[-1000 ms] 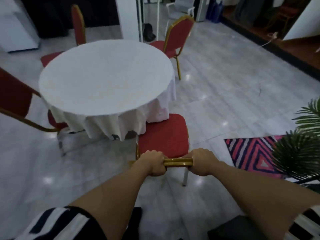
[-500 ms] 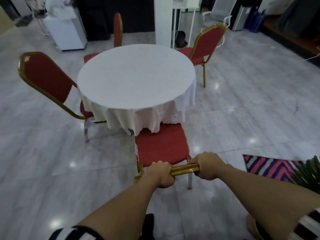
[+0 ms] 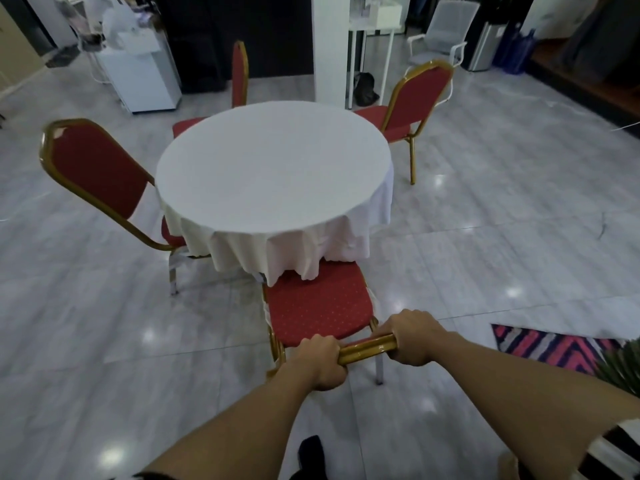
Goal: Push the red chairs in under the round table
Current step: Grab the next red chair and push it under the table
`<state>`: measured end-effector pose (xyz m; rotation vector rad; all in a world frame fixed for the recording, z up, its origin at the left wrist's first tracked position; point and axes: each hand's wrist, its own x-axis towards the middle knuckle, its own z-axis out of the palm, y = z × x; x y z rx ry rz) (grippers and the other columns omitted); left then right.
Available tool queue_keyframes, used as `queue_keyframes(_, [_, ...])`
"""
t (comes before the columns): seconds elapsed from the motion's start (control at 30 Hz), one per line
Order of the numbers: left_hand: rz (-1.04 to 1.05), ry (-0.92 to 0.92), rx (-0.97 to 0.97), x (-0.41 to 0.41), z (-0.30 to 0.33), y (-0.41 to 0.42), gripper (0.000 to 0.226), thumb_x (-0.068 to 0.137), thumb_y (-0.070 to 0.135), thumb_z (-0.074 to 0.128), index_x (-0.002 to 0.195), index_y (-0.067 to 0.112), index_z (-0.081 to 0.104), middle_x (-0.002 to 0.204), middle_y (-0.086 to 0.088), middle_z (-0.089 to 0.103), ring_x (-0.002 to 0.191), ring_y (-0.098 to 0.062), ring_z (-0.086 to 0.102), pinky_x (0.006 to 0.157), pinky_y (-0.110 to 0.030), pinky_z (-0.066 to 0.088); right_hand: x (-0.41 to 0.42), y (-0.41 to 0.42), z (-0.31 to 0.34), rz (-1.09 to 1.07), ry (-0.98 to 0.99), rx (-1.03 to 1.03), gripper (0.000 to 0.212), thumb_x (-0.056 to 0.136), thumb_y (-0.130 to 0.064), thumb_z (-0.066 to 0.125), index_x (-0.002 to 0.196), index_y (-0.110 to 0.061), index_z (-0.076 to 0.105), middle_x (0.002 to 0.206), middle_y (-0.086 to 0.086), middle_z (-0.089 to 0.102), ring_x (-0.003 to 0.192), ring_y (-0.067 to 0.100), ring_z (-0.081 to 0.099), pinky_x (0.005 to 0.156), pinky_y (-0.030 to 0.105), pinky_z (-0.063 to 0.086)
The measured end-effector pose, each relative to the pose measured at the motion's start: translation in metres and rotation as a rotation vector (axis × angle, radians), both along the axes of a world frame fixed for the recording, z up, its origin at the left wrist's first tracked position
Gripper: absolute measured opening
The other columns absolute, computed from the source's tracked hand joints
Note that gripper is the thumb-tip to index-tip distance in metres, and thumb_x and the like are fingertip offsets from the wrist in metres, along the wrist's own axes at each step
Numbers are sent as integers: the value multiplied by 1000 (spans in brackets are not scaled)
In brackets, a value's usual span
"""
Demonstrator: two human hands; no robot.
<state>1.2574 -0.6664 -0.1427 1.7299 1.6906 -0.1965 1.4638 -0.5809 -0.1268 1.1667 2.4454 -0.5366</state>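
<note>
While both hands clamp the gold top rail of its back, the near chair point(image 3: 317, 306) sits at lower centre of the frame, its red seat partly tucked beneath the hanging edge of the white cloth point(image 3: 294, 244). The left hand point(image 3: 320, 362) is closed around the rail's left end and the right hand point(image 3: 414, 336) around its right end, with bare gold tube showing between them. Most of the seat is not yet under the round surface point(image 3: 273, 164), so this push looks only part done.

Three more red chairs ring the cloth-covered top: one at the left of the frame point(image 3: 100, 178) with its seat mostly hidden by the drape, one at upper centre point(image 3: 239, 76) seen edge-on, and one at upper right point(image 3: 414, 98) that stands further out, its seat only just reaching the rim.

Judging from this, the main risk is the cloth: the seat's front edge touches the folds, and a hard shove could bunch or drag the drape and pull it askew. Uneven force from the two hands could swing the chair so that a leg strikes whatever supports the top, which is hidden. On the glossy tiled floor point(image 3: 502, 237) the legs could slide faster than meant. The striped rug point(image 3: 554, 346) at lower right lies clear of the chair's path.
</note>
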Motion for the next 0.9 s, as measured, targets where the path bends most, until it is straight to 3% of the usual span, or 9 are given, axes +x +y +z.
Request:
queue_keyframes(0.37, [2,-6,-16,-55,6,98,17,79,20,56,87,34,63,91,-3,66,89,-29,64,83,-42,56,-53,94,-2,-7,24,63,23,91,-34,64,111,-37,76,85,-8,68,76,18,59,66,30,43])
queue_keyframes(0.57, [-8,-41,-43,-69,7,143,38,78,27,54,112,30,69,94,-3,63,87,-28,62,80,-42,57,-70,144,2,31,5,54,31,91,-37,63,116,-52,71,85,-10,66,77,17,59,59,28,35])
queue_keyframes(0.67, [-64,-60,-27,-72,7,152,31,81,31,56,109,27,69,91,-5,67,83,-29,65,80,-42,59,-67,158,-4,53,-18,69,24,90,-42,62,112,-42,72,91,-7,71,77,17,61,64,28,37])
queue_keyframes(0.73, [-97,-64,0,-72,7,151,23,86,34,58,105,25,67,90,-5,70,84,-30,66,83,-41,57,-64,158,-11,66,-25,63,28,88,-44,63,115,-42,71,91,-7,72,75,16,63,63,28,43])
queue_keyframes(0.9, [-129,-25,37,-71,11,150,34,85,46,57,113,28,66,97,-4,72,90,-29,66,85,-38,53,-59,164,-18,73,-21,24,35,82,-48,59,116,-47,67,91,-6,73,81,19,69,72,33,56])
